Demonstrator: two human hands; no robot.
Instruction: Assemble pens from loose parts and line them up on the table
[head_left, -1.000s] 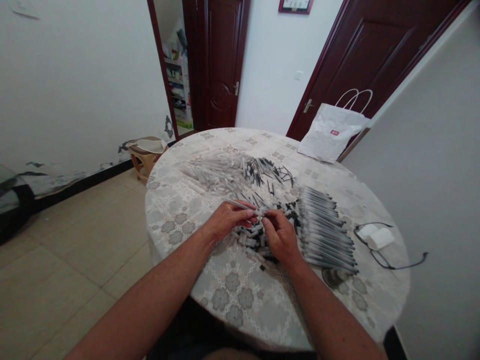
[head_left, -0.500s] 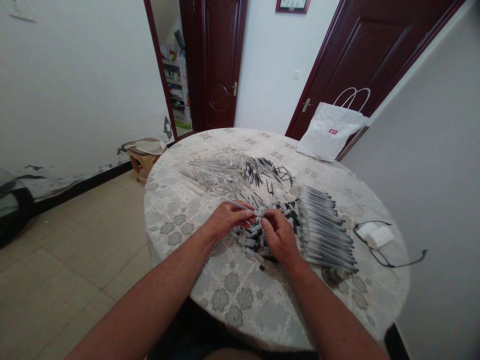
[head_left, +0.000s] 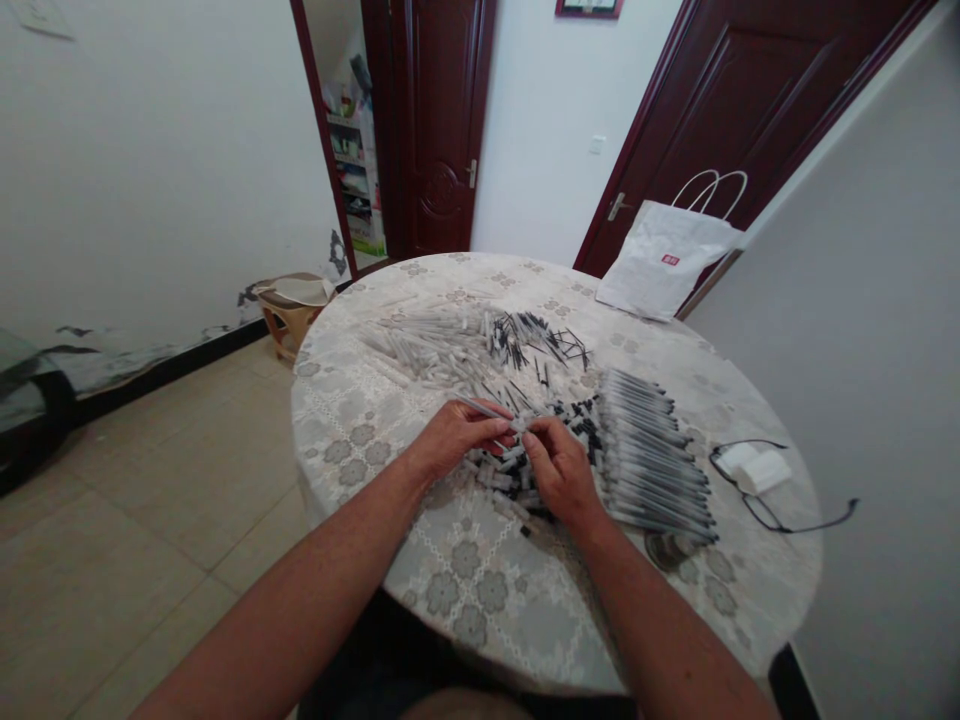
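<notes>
At the bottom of the frame, the round surface [head_left: 544, 645] is seen, covered by a flowered cloth; its near edge is flanked by two bare forearms. Lower right, a dark round object [head_left: 664, 550] is partly hidden by pen ends and can't be made out. And now the centre: the left hand [head_left: 461, 440] is closed, a slim grey tube [head_left: 486, 407] pinched between its thumb and fingers. The tube is held aslant, its long axis run from upper left down to the right, its lower end aimed at the fingertips of the right hand [head_left: 559, 470], just beside. So the tube is nearest the left hand, with its lower end faced by the right. There, thumb and finger are drawn close together, but whether anything is gripped can't be told; that meeting point is too small and blurred. Under both hands, the pile of short caps [head_left: 499, 475] is partly covered. Right of centre, the row of pens [head_left: 656, 455] is laid side by side; beyond, at the right, eyeglasses [head_left: 787, 530] are set down. Farther up, pale tubes [head_left: 427, 345] and dark thin sticks [head_left: 551, 340] are heaped. Upper right, a white bag [head_left: 667, 260] is stood; at the top edge, a framed object [head_left: 589, 8] is cut off.
</notes>
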